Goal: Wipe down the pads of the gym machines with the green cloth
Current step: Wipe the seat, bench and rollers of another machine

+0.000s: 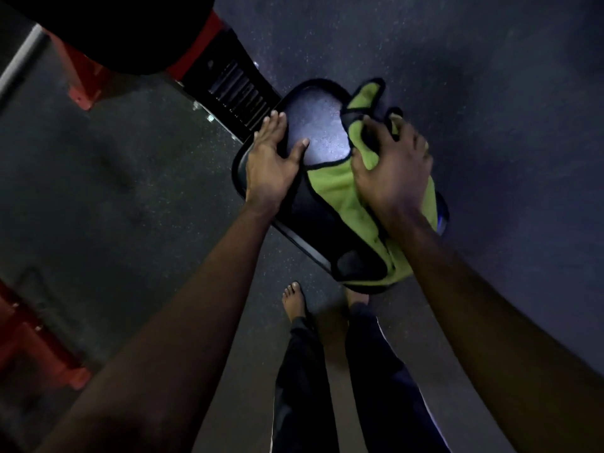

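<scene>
The pad, black and slightly shiny, sits tilted across the middle of the view, above the dark speckled floor. The left hand lies flat on its left edge, its grip wide: fingers straight, thumb spread onto the top surface. The right hand presses on the pad's right side, its grip closed on a bunched fold of the green cloth. The cloth, edged in black, covers the right and near parts of the pad and hangs over its near end. A red machine frame stands at upper left. Bare feet and dark trousers show below.
</scene>
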Demonstrator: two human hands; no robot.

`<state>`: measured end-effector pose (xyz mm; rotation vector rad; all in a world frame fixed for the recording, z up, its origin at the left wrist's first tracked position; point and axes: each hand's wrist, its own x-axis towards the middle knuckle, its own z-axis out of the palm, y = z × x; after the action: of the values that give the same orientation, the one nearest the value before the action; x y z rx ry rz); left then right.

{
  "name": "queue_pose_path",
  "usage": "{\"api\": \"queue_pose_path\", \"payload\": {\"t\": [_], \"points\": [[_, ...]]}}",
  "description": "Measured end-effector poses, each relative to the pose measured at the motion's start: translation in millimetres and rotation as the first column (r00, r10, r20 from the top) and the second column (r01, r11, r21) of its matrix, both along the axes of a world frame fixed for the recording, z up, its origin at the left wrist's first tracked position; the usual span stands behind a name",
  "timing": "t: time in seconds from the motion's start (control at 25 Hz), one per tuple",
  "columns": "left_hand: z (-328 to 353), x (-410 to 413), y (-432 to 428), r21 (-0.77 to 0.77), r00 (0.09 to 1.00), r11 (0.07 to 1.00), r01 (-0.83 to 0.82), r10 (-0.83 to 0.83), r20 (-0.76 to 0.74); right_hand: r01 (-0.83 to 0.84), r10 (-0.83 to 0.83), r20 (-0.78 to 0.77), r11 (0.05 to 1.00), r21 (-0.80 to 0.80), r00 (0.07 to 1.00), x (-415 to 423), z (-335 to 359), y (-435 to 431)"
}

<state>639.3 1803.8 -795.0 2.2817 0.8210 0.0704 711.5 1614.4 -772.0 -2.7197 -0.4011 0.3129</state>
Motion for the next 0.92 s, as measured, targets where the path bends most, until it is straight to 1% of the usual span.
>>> {"api": "queue_pose_path", "payload": {"t": [0.12,0.2,0.24,0.32,0.4,0.44,0.52,0.6,0.64,0.72,0.8,0.92], "points": [[1,5,-8,-0.003,0.998,0.998,-0.058,0.058,-0.019,0.091,-0.092,-0.028,0.996,-0.017,0.995,-28,7,-51],[1,8,-17,-0.005,0.995,0.995,-0.100,0.100,-0.010,0.112,-0.114,-0.033,0.992,-0.054,0.993,-30,7,-56],[1,8,-19,0.002,0.995,0.995,-0.104,0.104,-0.009,0.103,-0.105,-0.030,0.992,-0.072,0.994,-25,6,-48],[2,7,-20,0.032,0.996,0.995,-0.092,0.092,-0.016,0.012,-0.015,-0.030,0.995,-0.098,0.999,-11,5,-23],[3,1,-24,0.074,0.997,0.994,-0.076,0.077,-0.009,-0.083,0.078,-0.067,0.993,-0.081,0.995,5,4,-5],[4,-2,-29,0.097,0.999,0.994,-0.049,0.048,0.010,-0.100,0.095,-0.081,0.993,-0.059,0.992,10,4,-5],[7,-12,-45,0.101,0.996,0.993,0.056,-0.062,0.062,-0.068,0.066,-0.080,0.998,-0.019,0.995,5,4,-23],[8,-23,-66,0.060,0.986,0.989,0.137,-0.142,0.084,0.039,-0.038,-0.035,0.999,0.021,0.999,-19,6,-56],[8,-28,-75,0.041,0.986,0.988,0.147,-0.150,0.077,0.095,-0.093,-0.031,0.994,0.048,0.995,-33,8,-72],[6,-32,-86,0.007,0.993,0.995,0.098,-0.098,0.071,0.166,-0.162,-0.069,0.984,0.068,0.984,-53,8,-93],[6,-30,-87,0.012,0.996,0.999,0.047,-0.048,0.080,0.168,-0.166,-0.060,0.986,0.023,0.984,-55,6,-88],[7,-29,-84,0.045,0.990,0.997,0.055,-0.060,0.127,0.081,-0.079,0.022,0.993,-0.081,0.997,-40,6,-57]]}}
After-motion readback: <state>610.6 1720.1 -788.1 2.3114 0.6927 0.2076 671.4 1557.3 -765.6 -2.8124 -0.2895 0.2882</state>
